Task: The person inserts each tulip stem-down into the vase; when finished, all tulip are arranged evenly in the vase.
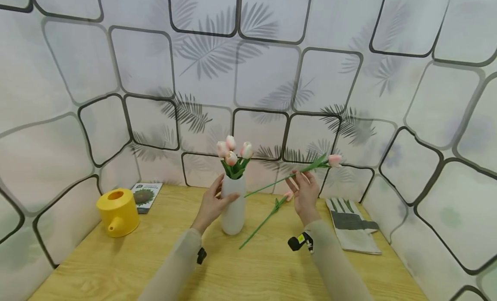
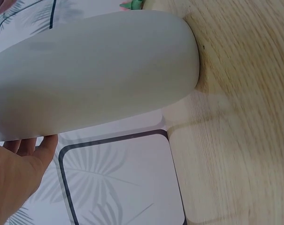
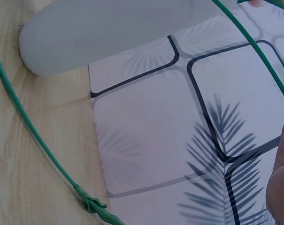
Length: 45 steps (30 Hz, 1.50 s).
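A white vase (image 1: 233, 212) stands upright on the table, with several pale pink tulips (image 1: 231, 158) in its mouth. My left hand (image 1: 212, 206) grips the vase from its left side, thumb across the front and fingers behind. In the left wrist view the vase's smooth side (image 2: 109, 65) fills the upper part. By its green stem, my right hand (image 1: 305, 198) pinches a single pink tulip (image 1: 319, 163), bloom to the right and stem end near the vase. Another tulip (image 1: 268, 217) lies on the table between the vase and my right hand.
At the left of the wooden table (image 1: 155, 253) stands a yellow watering can (image 1: 120, 214), with a printed packet (image 1: 146, 196) behind it. A pair of grey and white gloves (image 1: 351, 225) lies on the right. Patterned walls (image 1: 268, 76) enclose the table.
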Motion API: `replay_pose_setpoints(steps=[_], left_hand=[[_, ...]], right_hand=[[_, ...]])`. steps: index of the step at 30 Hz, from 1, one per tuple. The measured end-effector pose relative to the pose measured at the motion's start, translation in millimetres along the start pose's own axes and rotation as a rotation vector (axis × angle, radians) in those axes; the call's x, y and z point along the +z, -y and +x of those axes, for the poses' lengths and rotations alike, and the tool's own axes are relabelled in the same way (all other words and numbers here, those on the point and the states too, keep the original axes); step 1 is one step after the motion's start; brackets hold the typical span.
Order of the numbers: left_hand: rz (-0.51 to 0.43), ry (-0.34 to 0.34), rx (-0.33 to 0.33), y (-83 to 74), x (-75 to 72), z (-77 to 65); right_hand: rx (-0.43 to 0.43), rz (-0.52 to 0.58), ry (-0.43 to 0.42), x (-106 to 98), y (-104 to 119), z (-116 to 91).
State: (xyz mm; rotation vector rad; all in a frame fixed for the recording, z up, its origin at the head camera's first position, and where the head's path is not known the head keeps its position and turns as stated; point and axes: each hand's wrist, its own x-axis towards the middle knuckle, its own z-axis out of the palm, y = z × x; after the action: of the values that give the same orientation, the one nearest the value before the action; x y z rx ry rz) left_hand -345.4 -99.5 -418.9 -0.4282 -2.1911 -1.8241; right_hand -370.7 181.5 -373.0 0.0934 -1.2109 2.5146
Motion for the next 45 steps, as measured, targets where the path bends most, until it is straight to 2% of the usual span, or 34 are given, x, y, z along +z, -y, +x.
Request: replay_pose_setpoints(steps=[5,8,14,18,24,27,31,38,45], left_hand=[[0.004,-0.003,0.002,-0.8,0.0,1.2],[0.007,-0.006,-0.001,-1.3,-0.7,0.0],[0.017,-0.002,-0.008,-0.5,-0.9,-1.3],[0.016,0.007,-0.018,-0.6,-0.1,-1.0],[0.016,0.032,-0.023,-31.5,-2.5,-13.7],[0.013,0.033,-0.013,-35.5,-3.1,-15.9],[0.022,0.023,-0.012,-31.7,-2.3,-13.1],[0.006,-0.010,-0.002,-3.7,0.4,1.0],[0.010,-0.021,0.014,3.3,1.2,0.8]], right_hand=[[-0.056,0.046,0.006,12.1,15.1,4.4],[-0.055,0.065,0.010,20.0,21.4,4.4],[-0.069,0.109,-0.003,34.4,26.9,2.2],[-0.128,0.104,0.009,40.7,28.8,-0.5],[-0.233,0.062,0.061,49.4,30.1,-5.9],[-0.269,0.046,0.093,53.9,29.5,-7.3],[-0.297,0.039,0.156,61.5,30.5,-9.4],[-0.331,-0.024,0.249,80.1,30.3,-11.4],[-0.336,-0.109,0.310,93.6,22.0,-17.0]])
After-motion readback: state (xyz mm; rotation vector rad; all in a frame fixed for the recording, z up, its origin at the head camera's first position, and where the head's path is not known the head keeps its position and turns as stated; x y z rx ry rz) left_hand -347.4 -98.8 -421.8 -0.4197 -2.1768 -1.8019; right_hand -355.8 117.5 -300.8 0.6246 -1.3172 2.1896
